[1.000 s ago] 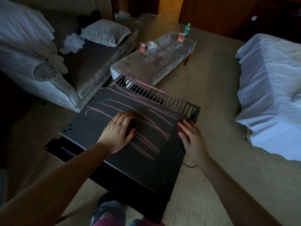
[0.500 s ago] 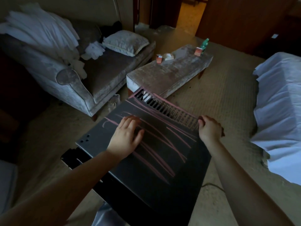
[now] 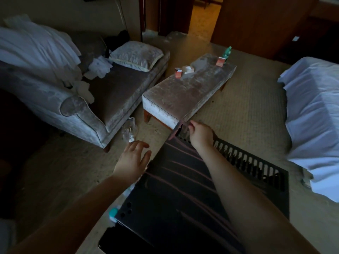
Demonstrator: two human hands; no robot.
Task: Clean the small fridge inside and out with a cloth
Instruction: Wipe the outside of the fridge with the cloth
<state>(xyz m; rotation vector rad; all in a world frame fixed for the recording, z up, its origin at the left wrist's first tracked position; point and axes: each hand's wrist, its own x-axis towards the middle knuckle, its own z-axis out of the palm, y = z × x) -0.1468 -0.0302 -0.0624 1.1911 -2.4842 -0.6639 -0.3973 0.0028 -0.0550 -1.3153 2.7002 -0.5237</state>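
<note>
Since half a second ago, my left hand point(image 3: 132, 160) has slid off the panel it was pressing. It now hangs with fingers spread and loose, holding nothing, over the beige carpet point(image 3: 247, 110) just beside the left edge of the small black fridge point(image 3: 183, 195). My right hand point(image 3: 200, 135) has gone from the right end of the slotted vent grille point(image 3: 247, 164) to the far corner, where its fingers curl round the edge.

The fridge lies on the floor before me with a flat, pink-streaked panel facing up. Its far corner meets or nearly meets the grey velvet ottoman bench point(image 3: 187, 92); I cannot tell which. Open carpet runs along the left edge as far as the grey velvet sofa point(image 3: 77, 114), with a crumpled clear plastic bag point(image 3: 129, 132) lying on it near the sofa's corner. On the grille side, the white-sheeted bed point(image 3: 315, 116) stands near. A small teal-and-white object point(image 3: 113, 213) sits against the near left corner.
</note>
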